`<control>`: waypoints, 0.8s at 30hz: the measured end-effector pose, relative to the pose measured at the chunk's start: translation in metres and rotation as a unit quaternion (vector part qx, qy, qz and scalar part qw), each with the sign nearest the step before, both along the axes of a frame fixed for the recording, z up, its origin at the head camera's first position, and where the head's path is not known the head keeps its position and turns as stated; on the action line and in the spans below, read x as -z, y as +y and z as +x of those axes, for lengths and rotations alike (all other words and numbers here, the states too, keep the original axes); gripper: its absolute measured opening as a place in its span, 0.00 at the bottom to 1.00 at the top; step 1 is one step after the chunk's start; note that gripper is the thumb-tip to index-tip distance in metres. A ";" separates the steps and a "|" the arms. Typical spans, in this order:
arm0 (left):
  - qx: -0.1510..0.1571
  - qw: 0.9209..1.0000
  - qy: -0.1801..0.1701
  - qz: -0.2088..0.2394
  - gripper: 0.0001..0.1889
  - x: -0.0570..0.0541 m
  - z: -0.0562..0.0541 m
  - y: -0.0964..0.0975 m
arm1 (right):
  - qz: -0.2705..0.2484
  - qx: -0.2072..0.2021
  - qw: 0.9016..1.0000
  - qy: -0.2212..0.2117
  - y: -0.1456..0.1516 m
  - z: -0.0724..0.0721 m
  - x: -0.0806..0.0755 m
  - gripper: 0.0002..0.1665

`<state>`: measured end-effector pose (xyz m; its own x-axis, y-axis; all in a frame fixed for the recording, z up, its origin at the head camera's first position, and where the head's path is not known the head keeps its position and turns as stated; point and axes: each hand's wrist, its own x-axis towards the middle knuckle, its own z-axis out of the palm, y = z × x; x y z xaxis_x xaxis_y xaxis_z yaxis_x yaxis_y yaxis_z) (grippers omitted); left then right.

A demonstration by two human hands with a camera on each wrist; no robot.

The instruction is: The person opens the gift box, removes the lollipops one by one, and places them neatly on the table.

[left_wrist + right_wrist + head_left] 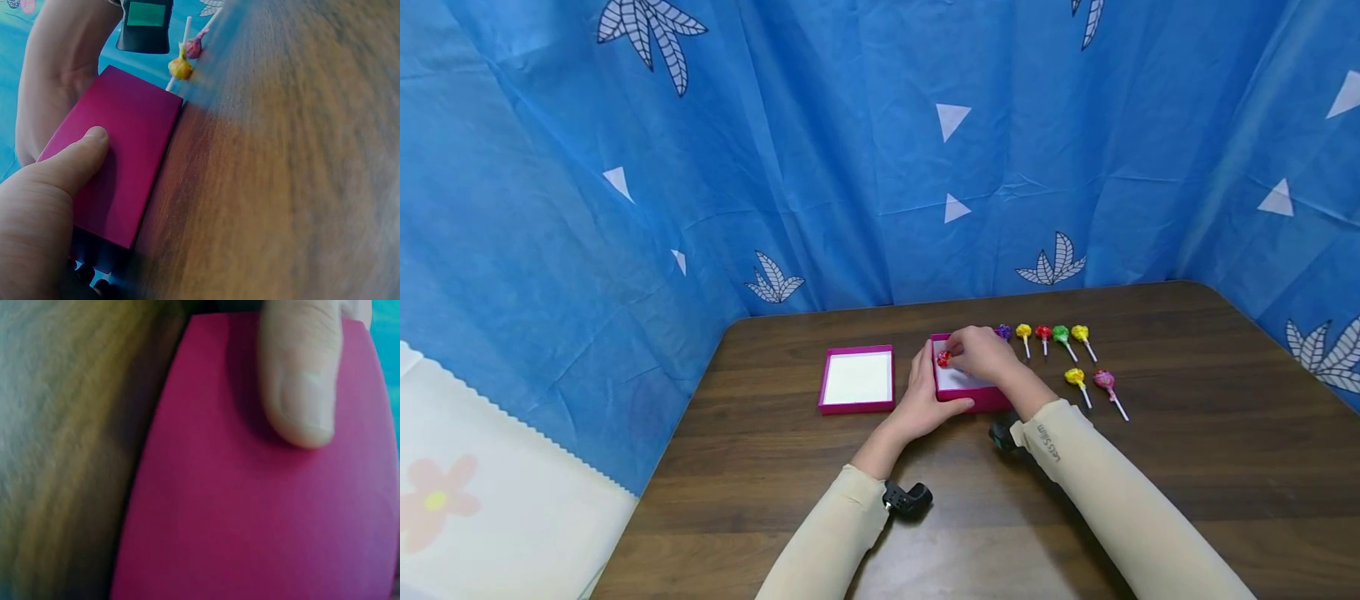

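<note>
A magenta box [951,402] with a white inside stands on the table. My left hand [921,404] holds it at the near left corner, fingers along the left side and thumb on the front wall. That thumb shows against the box front [134,169] in the left wrist view, and again in the right wrist view. Reaching over the box, my right hand [988,354] pinches a red lollipop [943,358] by the left inside wall. Its stick is hidden by the hand. Whether the candy touches the box floor, I cannot tell.
Left of the box lies a shallow magenta lid [856,408], white side up. To the right are several lollipops, among them a purple one [1003,332], a green one [1061,334], a yellow one [1075,377] and a pink one [1103,379]. A blue curtain [865,167] hangs behind the table.
</note>
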<state>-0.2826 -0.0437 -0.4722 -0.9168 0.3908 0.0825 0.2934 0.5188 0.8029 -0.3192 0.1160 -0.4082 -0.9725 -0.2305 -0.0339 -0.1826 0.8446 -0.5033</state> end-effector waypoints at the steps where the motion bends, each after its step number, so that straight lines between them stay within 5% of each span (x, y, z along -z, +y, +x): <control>1: 0.001 1.000 -0.001 -0.001 0.62 0.000 0.000 0.000 | 0.002 0.000 1.000 0.000 -0.001 0.000 0.001 0.23; 24: 0.000 1.000 -0.008 -0.006 0.62 -0.001 0.000 0.000 | 0.002 -0.034 0.999 -0.035 -0.001 -0.007 0.008 0.26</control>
